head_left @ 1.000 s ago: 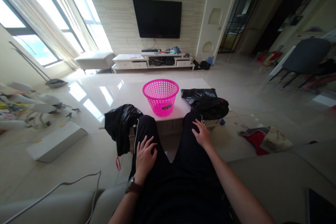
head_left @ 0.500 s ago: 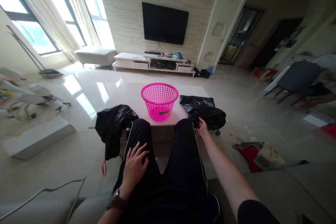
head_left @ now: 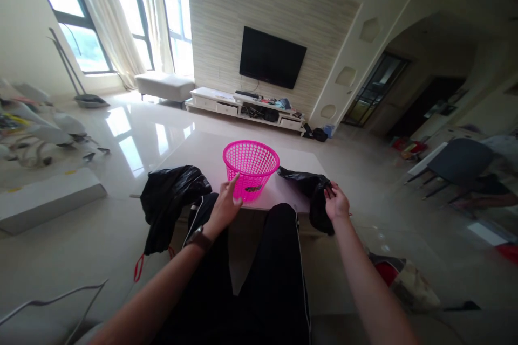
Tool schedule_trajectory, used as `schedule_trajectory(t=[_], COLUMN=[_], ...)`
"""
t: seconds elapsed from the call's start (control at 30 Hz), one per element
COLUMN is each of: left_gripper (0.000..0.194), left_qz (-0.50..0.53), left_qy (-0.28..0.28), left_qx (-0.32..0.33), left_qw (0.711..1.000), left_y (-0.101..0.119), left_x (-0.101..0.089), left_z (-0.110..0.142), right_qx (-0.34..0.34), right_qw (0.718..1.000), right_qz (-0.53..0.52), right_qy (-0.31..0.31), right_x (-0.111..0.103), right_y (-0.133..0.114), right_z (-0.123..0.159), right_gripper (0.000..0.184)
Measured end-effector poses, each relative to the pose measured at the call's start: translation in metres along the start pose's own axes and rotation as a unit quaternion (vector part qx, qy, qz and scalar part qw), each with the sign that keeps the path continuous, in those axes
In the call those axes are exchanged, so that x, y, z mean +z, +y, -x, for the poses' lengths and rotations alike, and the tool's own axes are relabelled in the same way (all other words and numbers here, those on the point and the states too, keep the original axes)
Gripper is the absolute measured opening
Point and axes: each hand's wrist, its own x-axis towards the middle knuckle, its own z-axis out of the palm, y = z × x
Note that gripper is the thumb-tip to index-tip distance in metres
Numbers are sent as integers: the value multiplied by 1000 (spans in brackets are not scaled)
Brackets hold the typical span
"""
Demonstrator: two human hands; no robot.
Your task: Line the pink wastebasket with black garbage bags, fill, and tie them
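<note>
A pink perforated plastic basket (head_left: 251,168) stands upright on the white table (head_left: 297,155) in front of my knees. My left hand (head_left: 224,206) is at its near left side, thumb and index finger apart, holding nothing; I cannot tell whether it touches the basket. My right hand (head_left: 336,202) pinches the edge of a black plastic bag (head_left: 313,187), which hangs partly over the table's right front edge. Another black plastic bag (head_left: 172,188) with red drawstrings (head_left: 138,268) drapes over the left front corner.
A long white box (head_left: 48,202) lies on the floor at left, with a broom and dustpan (head_left: 91,101) behind. A low TV cabinet (head_left: 222,105) runs along the far wall. A dark chair (head_left: 460,160) and a partly seen person are at right.
My left hand has risen from my thigh to the basket. My right hand has taken hold of the right bag and lifted part of it. The camera view has tilted.
</note>
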Motion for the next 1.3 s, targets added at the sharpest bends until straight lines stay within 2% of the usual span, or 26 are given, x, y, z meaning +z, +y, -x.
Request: schedule_trajectory(t=[0.1, 0.17, 0.23, 0.3, 0.43, 0.57, 0.63, 0.77, 0.87, 0.93, 1.03, 1.1, 1.17, 1.23, 1.3], left_gripper=[84, 69, 50, 36, 26, 23, 24, 28, 29, 43, 70, 72, 58, 33, 25], left_qz=[-33, -54, -60, -58, -46, 1, 22, 51, 60, 56, 31, 18, 34, 80, 145], left_qy=[13, 7, 3, 6, 21, 37, 30, 13, 12, 4, 16, 54, 97, 106, 70], left_qx=[-29, -50, -56, -50, -30, -6, 1, -13, -30, -30, -51, -62, -27, 78, 198], left_qw=[999, 997, 997, 997, 998, 999, 999, 998, 998, 998, 998, 996, 994, 988, 967], left_y=[5, 3, -1, -4, -9, -13, -12, -9, -15, -23, -23, -5, 31, 82, 138], left_x=[10, 14, 15, 14, 11, 14, 17, 23, 26, 25, 16, 2, -21, -48, -74], left_z=[-49, -70, -78, -77, -44, 16, 47, 99, 124, 134, 140, 138, 135, 137, 145], right_qx=[-55, -129, -236, -340, -478, -551, -576, -598, -634, -656, -663, -670, -697, -724, -737], right_qw=[998, 992, 969, 925, 831, 772, 751, 737, 701, 673, 660, 649, 623, 600, 588], right_qz=[-15, 10, 79, 166, 252, 241, 236, 251, 285, 312, 333, 346, 344, 335, 332], right_qy=[-4, -3, 4, 32, 134, 204, 219, 191, 160, 138, 116, 104, 92, 63, 10], right_x=[-3, -3, -1, 2, 9, 12, 13, 17, 24, 29, 36, 43, 53, 65, 79], right_y=[-42, -70, -95, -118, -161, -203, -221, -244, -256, -263, -272, -277, -281, -284, -286], right_z=[6, 14, 26, 39, 67, 82, 87, 101, 118, 128, 141, 150, 161, 176, 195], right_gripper=[45, 47, 45, 39, 28, 23, 26, 28, 18, 13, 13, 13, 14, 20, 33])
